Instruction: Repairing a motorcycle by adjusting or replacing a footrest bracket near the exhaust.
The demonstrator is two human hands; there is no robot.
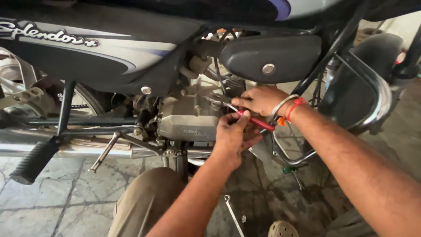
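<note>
The motorcycle fills the view, side-on, dark bodywork with a grey stripe, standing on a cracked stone floor. Below the tank sits the grey engine block, and that's where both hands are busy. A black side cover hangs just above them, a chrome guard bar curves off to the right, and a black footrest juts out at the lower left. The person's knee in tan trousers is tucked under the engine.

On the floor lie 1 thin spanner near the knee and a green-handled tool under the guard bar, both well apart from the hands.

Now the screwdriver: red handle, slim metal shaft pointing left, its tip against the engine block's upper right corner. It looks light and stiff, the plastic handle possibly slick with oil, so the handle is the place to hold, with a steadying touch near the tip.

The right hand, with 1 bangle and a red thread at the wrist, is curled with its fingers closed over the shaft close to the engine. The left hand comes from below, fingers clenched round the handle, thumb pressed on top.
</note>
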